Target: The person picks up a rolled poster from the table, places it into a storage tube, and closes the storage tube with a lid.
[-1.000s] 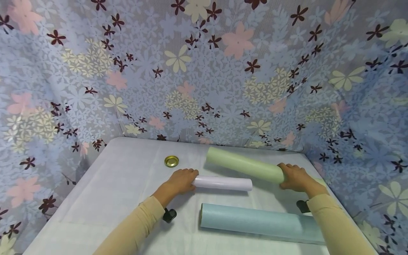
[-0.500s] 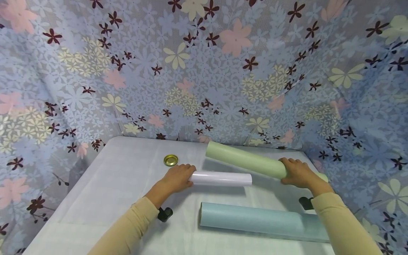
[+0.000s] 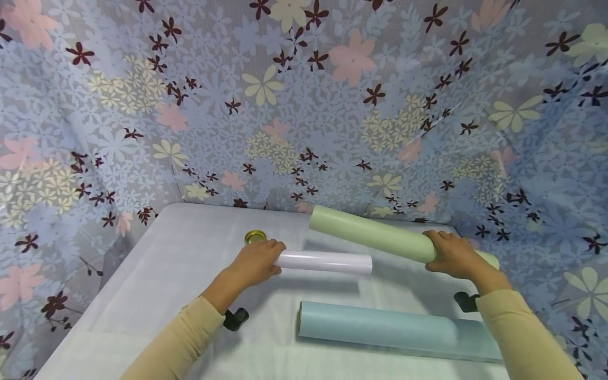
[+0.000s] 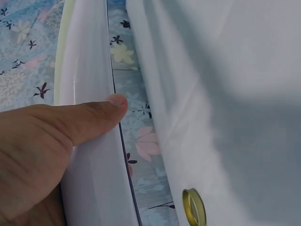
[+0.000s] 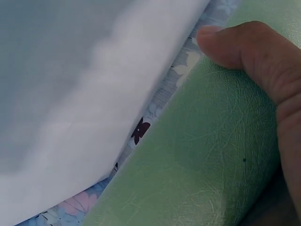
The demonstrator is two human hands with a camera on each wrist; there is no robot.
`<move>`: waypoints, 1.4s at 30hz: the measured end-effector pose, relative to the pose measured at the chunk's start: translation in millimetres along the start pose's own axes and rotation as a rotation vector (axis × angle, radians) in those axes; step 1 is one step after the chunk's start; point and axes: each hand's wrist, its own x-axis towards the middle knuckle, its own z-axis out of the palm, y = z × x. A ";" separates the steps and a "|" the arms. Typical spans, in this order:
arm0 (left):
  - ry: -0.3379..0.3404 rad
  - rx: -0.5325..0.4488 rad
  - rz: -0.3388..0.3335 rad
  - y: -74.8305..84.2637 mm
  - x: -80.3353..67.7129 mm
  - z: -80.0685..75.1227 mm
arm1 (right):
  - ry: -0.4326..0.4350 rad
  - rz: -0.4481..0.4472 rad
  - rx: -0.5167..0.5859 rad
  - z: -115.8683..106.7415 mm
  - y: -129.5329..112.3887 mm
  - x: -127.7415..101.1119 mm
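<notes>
A: Two hands, each wrapped round a roll. The left hand (image 3: 254, 260) grips the left end of the white roll (image 3: 328, 262), fingers curled over the top; the left wrist view shows the thumb (image 4: 89, 120) pressed along its glossy side.

B: And the right hand (image 3: 453, 255)?

A: It clasps the green roll (image 3: 370, 235) near its right end, fingers over the top. In the right wrist view the thumb (image 5: 244, 49) lies on the textured green surface (image 5: 197, 160).

B: Where do the rolls sit?

A: The white roll lies left to right at the middle of the white table (image 3: 161, 274), its right end free. The green roll runs behind it, at a slant, its left end far and pointing toward the backdrop, its right end nearer the table's right edge. I cannot tell whether either roll is touching the table or raised off it.

B: What else is around?

A: A blue roll (image 3: 394, 330) lies nearer the person, well apart from both hands. A gold lid (image 3: 254, 236) sits just beyond the left hand's knuckles. Floral cloth (image 3: 304, 105) hangs behind and to both sides.
</notes>
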 end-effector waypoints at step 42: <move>0.195 0.057 0.023 -29.5 -53.7 -62.2 | 0.131 -0.001 -0.033 -36.0 2.4 -29.4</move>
